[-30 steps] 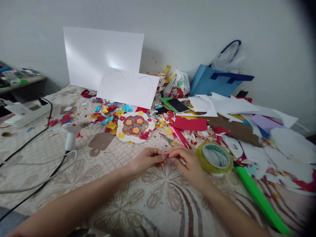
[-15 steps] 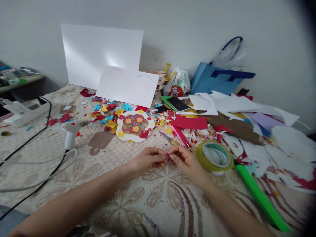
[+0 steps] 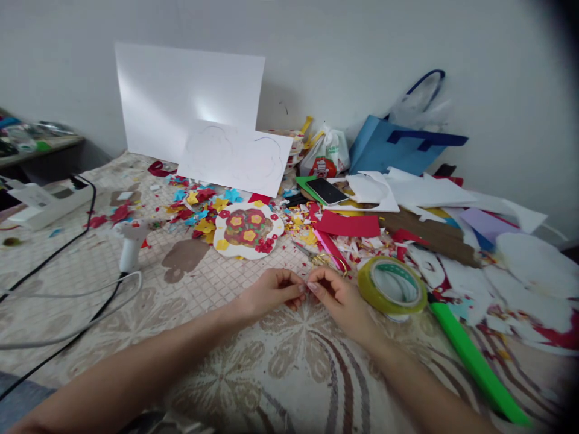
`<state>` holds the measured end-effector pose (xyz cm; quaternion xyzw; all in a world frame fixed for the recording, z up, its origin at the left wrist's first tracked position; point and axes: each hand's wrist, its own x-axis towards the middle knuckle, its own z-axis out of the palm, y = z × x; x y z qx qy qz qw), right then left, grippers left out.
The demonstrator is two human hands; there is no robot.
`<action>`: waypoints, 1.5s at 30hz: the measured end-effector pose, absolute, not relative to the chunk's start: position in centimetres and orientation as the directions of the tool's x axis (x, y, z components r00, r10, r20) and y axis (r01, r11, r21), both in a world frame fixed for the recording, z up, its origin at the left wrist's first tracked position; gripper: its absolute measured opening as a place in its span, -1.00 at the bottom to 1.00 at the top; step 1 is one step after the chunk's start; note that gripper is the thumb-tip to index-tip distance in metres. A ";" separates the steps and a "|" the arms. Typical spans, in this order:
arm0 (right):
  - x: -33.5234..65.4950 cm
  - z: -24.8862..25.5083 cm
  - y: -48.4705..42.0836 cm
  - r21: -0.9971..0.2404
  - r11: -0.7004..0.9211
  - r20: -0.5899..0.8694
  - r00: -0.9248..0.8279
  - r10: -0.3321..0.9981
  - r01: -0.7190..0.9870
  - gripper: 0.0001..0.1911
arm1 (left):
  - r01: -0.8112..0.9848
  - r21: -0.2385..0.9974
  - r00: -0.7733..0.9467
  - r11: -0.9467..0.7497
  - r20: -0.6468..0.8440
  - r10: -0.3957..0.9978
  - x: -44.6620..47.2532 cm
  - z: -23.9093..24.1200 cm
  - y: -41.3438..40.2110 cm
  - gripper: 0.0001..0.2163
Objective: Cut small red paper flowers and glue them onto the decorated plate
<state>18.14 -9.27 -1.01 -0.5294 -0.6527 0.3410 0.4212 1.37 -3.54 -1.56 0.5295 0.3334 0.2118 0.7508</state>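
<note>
Over the patterned tablecloth [image 3: 294,355], my left hand [image 3: 275,292] and my right hand [image 3: 337,295] meet fingertip to fingertip. Both are closed in a pinch; whatever lies between the fingertips is too small and hidden to make out. Just beyond them lies a white scalloped card [image 3: 218,232] decorated with red and yellow paper flowers. Scissors with gold handles [image 3: 323,259] rest behind my right hand. A roll of clear yellowish tape [image 3: 368,289] lies to the right of that hand.
A white glue gun [image 3: 130,250] stands at left near cables and a power strip [image 3: 54,205]. Paper flowers [image 3: 205,226] are heaped behind the card. White boards [image 3: 190,90] lean on the wall. A phone [image 3: 328,191], paper scraps and a green strip [image 3: 479,361] lie at right.
The small red bit that showed between my fingertips is now hidden. My hands have shifted only slightly, still pinched together. The view has moved a little.
</note>
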 end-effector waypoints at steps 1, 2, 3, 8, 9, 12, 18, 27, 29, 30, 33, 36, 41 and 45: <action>18.1 -1.0 -9.3 -0.896 0.188 0.172 -0.077 0.982 0.403 -0.86 | 0.045 0.952 0.684 0.303 -0.250 0.685 1.4 -1.6 -3.5 -0.75; 18.0 -1.1 -9.3 -0.902 0.169 0.154 -0.070 0.986 0.397 -0.86 | 0.053 0.964 0.679 0.261 -0.226 0.698 1.4 -1.7 -3.5 -0.75; 18.0 -1.1 -9.3 -0.909 0.148 0.134 -0.064 0.989 0.390 -0.86 | 0.057 0.972 0.675 0.227 -0.206 0.709 1.4 -1.7 -3.5 -0.75; 18.0 -1.4 -9.3 -0.926 0.087 0.082 -0.027 0.996 0.366 -0.87 | 0.063 0.986 0.670 0.153 -0.156 0.726 1.5 -1.5 -3.6 -0.76; 18.0 -1.4 -9.3 -0.925 0.088 0.088 -0.019 0.996 0.370 -0.87 | 0.075 0.986 0.668 0.149 -0.161 0.726 1.6 -1.5 -3.7 -0.76; 17.8 -1.5 -9.4 -0.916 0.092 0.099 -0.004 0.995 0.391 -0.88 | 0.115 0.984 0.653 0.139 -0.180 0.736 1.6 -1.6 -3.7 -0.78; 17.8 -1.3 -9.3 -0.956 0.049 0.050 -0.002 0.999 0.290 -0.84 | 0.092 0.987 0.651 0.130 -0.159 0.742 1.6 -1.7 -3.7 -0.83; 18.3 -1.9 -9.1 -0.986 -0.043 -0.055 -0.072 0.996 0.161 -0.80 | 0.119 0.989 0.654 0.084 -0.142 0.743 1.4 -1.5 -3.6 -0.81; 18.2 -1.9 -9.2 -0.983 -0.026 -0.040 -0.073 0.996 0.183 -0.79 | 0.113 0.989 0.649 0.100 -0.150 0.746 1.4 -1.6 -3.7 -0.81; 18.2 -1.8 -9.2 -0.978 -0.011 -0.026 -0.068 0.997 0.207 -0.78 | 0.103 0.988 0.649 0.115 -0.155 0.745 1.5 -1.6 -3.7 -0.81; 18.0 -1.6 -9.3 -0.968 0.013 0.001 -0.046 0.999 0.249 -0.77 | 0.055 0.980 0.655 0.189 -0.179 0.734 1.5 -1.7 -3.7 -0.79; 18.2 -1.5 -9.2 -0.989 0.025 0.017 -0.063 0.998 0.144 -0.83 | -0.020 0.938 0.677 0.346 -0.242 0.695 1.4 -1.6 -3.5 -0.79; 19.1 -1.4 -8.9 -0.979 0.158 0.138 -0.150 0.979 0.130 -0.89 | -0.073 0.776 0.773 0.626 -0.353 0.527 1.2 -1.1 -3.1 -0.81; 19.3 -1.1 -8.8 -0.932 0.283 0.236 -0.215 0.948 0.228 -0.90 | -0.024 0.711 0.816 0.703 -0.392 0.425 1.0 -0.7 -3.2 -0.85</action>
